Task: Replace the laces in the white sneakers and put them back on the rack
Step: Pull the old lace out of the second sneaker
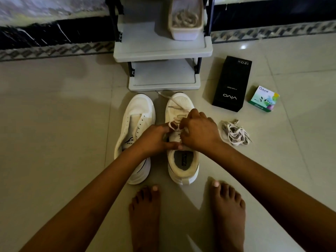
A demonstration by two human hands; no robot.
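Left hand (154, 139), right hand (199, 130) — sneaker lace (172, 124)

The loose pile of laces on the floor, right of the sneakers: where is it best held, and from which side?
Pinch the tangled middle of the lace pile from straight above. It lies flat on the floor with loops spreading outward, so a side approach would likely catch only single strands.

Counted one rack (163, 55), two shelves (143, 39) (163, 75) showing; one tub (185, 20) sat on it. In front of the rack: two white sneakers (138, 113) (181, 170), one lace (172, 101) (threaded in the right sneaker), two hands – left hand (154, 137), right hand (198, 131) – and two bare feet (145, 215) (227, 211). Right of the rack: one black box (231, 84), one green box (263, 99), one loose lace bundle (234, 132).
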